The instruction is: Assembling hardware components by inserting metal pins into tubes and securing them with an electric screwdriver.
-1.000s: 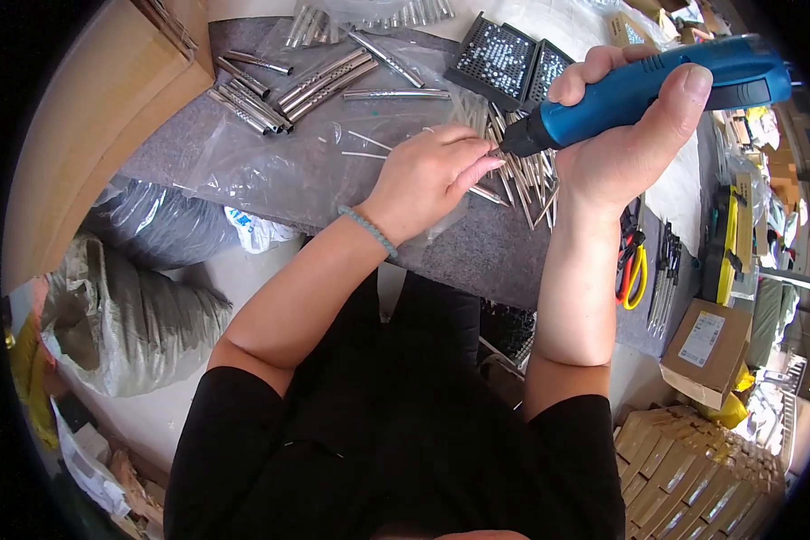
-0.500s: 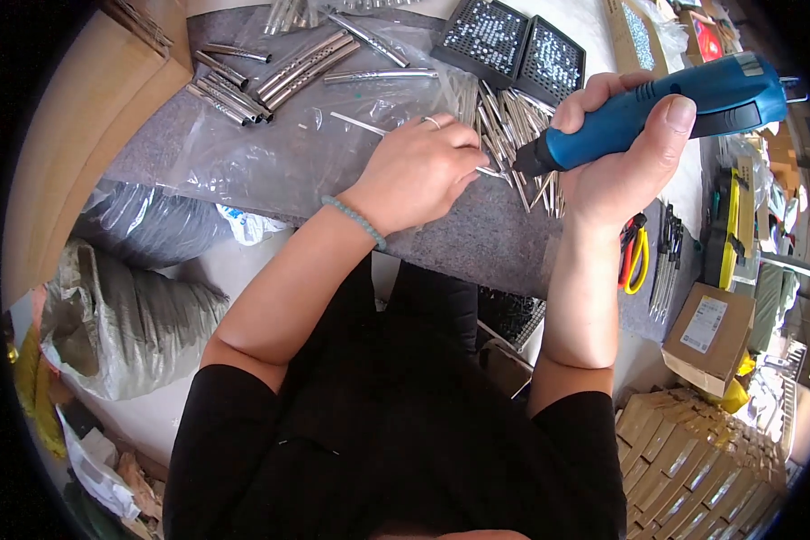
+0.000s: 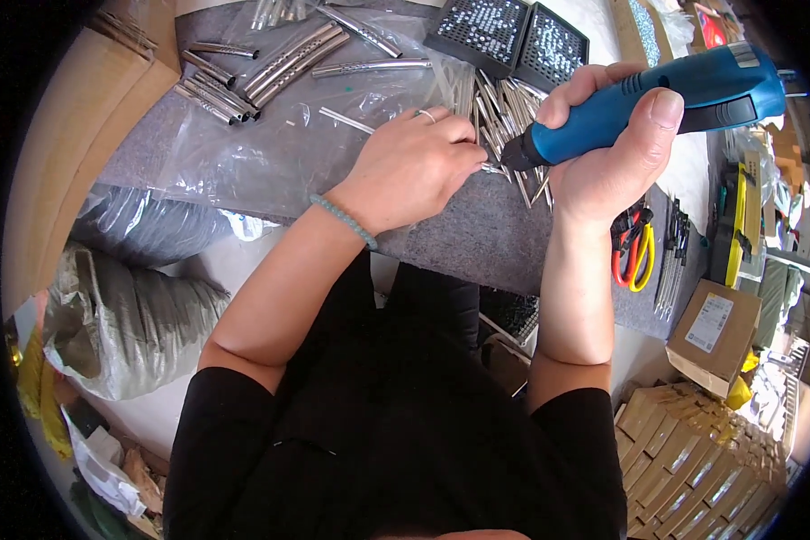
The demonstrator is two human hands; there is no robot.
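My right hand [image 3: 614, 180] is wrapped round a blue electric screwdriver [image 3: 594, 119], its black nose pointing left toward my other hand. My left hand [image 3: 416, 171], with a bracelet at the wrist, is closed on a thin silvery metal rod [image 3: 346, 120] whose far end sticks out to the left. The rod's other end reaches the nose of the screwdriver; the fingers hide most of the contact. Just beyond both hands lies a loose heap of thin metal rods [image 3: 511, 112] on the grey table mat [image 3: 477, 229].
Two black perforated trays [image 3: 480, 34] of small metal pieces stand behind the heap. Perforated metal tubes [image 3: 297, 63] lie on clear plastic film at the back left. Red- and yellow-handled pliers [image 3: 641, 256] and dark-handled tools [image 3: 671, 261] sit at right. A cardboard box [image 3: 81, 126] rises at left.
Both hands have shifted slightly left together, with the rod and screwdriver still held. The rod's free end has also moved a little left.
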